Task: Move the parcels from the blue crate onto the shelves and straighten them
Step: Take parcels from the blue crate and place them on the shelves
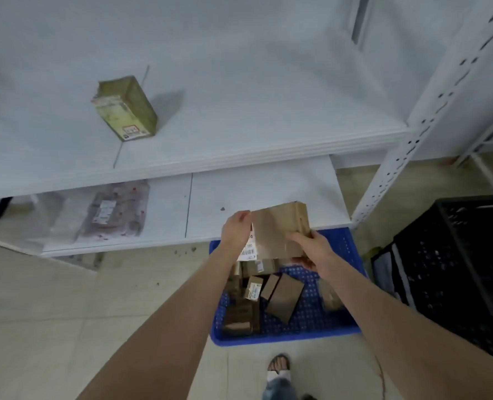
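Two parcels are on the shelves so far: an olive-green upright cardboard box (125, 109) on the white upper metal shelf (268, 111), far left and skewed to the edge, and a clear plastic bagged packet (115, 212) lying flat on the white lower shelf (268, 192), left. Several small brown cardboard parcels (283, 298) are still jumbled in the blue perforated plastic crate (340, 321) on the floor, near centre. Judged early to midway; most of the moving is left, plus the straightening.

Head view, hands: a flat brown cardboard parcel with a white label (280, 229) is held in the air above the crate's far end, just in front of the lower shelf edge. The left hand (235, 229) grips its left edge, fingers curled. The right hand (311, 249) grips its near right corner, thumb on top. Both arms are stretched forward. A black plastic crate (456, 269) stands to the right.
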